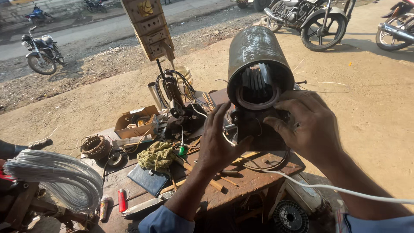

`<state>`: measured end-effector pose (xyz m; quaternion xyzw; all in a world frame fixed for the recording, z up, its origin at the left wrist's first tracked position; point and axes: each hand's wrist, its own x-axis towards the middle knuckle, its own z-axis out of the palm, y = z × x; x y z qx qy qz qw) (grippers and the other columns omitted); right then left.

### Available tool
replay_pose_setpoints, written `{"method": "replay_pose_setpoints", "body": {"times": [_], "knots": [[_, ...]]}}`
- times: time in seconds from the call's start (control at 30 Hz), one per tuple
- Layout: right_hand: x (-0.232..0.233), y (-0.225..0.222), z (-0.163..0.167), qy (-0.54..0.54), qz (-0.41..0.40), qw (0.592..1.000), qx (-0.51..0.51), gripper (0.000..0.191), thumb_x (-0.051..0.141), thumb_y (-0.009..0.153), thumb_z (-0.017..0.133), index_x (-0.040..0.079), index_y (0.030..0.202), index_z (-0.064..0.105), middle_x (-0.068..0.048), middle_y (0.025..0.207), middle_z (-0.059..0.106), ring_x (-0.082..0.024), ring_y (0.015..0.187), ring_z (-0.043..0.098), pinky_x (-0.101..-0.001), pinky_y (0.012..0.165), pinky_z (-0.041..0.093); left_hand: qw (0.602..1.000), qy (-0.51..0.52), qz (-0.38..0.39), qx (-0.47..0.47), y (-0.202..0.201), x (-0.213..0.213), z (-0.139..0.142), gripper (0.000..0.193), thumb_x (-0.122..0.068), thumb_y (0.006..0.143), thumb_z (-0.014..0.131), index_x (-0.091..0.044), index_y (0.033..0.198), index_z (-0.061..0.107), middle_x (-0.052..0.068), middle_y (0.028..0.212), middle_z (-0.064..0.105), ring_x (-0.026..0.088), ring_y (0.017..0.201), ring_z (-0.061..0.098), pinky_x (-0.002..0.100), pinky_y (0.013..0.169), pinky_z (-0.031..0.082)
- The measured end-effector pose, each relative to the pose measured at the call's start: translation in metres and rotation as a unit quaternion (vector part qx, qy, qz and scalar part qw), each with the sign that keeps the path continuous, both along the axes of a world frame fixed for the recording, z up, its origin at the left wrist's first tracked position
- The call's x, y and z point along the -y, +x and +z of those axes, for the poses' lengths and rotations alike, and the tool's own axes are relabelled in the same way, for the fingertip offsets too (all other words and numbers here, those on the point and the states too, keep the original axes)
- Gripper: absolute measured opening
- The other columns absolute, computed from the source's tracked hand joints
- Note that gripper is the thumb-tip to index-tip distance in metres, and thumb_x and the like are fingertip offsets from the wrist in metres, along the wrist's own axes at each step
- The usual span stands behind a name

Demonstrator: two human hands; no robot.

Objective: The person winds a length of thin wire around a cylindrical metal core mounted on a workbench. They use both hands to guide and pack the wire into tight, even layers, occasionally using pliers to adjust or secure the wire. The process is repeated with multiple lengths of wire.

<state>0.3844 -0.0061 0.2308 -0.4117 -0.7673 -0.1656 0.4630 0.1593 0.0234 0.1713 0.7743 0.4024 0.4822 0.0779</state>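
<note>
A dark metal motor housing (257, 51), a cylinder with slotted core visible in its open end, stands tilted on a rusty workbench (254, 179). My left hand (217, 140) presses against the lower left of the housing's base with fingers spread. My right hand (304, 125) grips the lower right edge of the housing, fingers curled at the rim of the opening. A thin white wire (327, 188) runs from under the housing across my right forearm.
On the bench lie a crumpled green rag (158, 156), a cardboard box (136, 121), a copper winding coil (95, 146), wooden sticks and a red lighter (122, 200). A bundle of white wire (58, 177) sits at left. Parked motorcycles (321, 19) stand on the dirt beyond.
</note>
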Motion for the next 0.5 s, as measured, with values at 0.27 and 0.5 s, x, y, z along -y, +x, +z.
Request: {"method": "replay_pose_setpoints", "body": {"times": [0.27,0.5], "knots": [[0.053,0.059,-0.067,-0.087,-0.017,0.99,-0.11,0.043,0.027,0.086,0.088,0.001,0.114,0.068,-0.017,0.123,0.071,-0.021,0.104,0.072,-0.0307,0.079,0.06,0.997,0.042,0.02,-0.058,-0.039,-0.033,-0.036,0.075,-0.03,0.078,0.096,-0.014,0.142,0.06,0.015,0.153,0.052,0.036,0.147,0.044,0.054,0.122,0.041],[0.086,0.122,-0.149,-0.206,0.004,0.938,-0.28,0.04,0.024,0.103,0.087,-0.002,0.124,0.063,-0.012,0.122,0.069,-0.017,0.111,0.072,-0.0254,0.082,0.058,0.998,0.045,-0.006,-0.046,-0.089,-0.071,-0.051,0.038,-0.019,0.094,0.094,-0.017,0.125,0.073,0.013,0.15,0.06,0.03,0.143,0.058,0.048,0.12,0.054]]}}
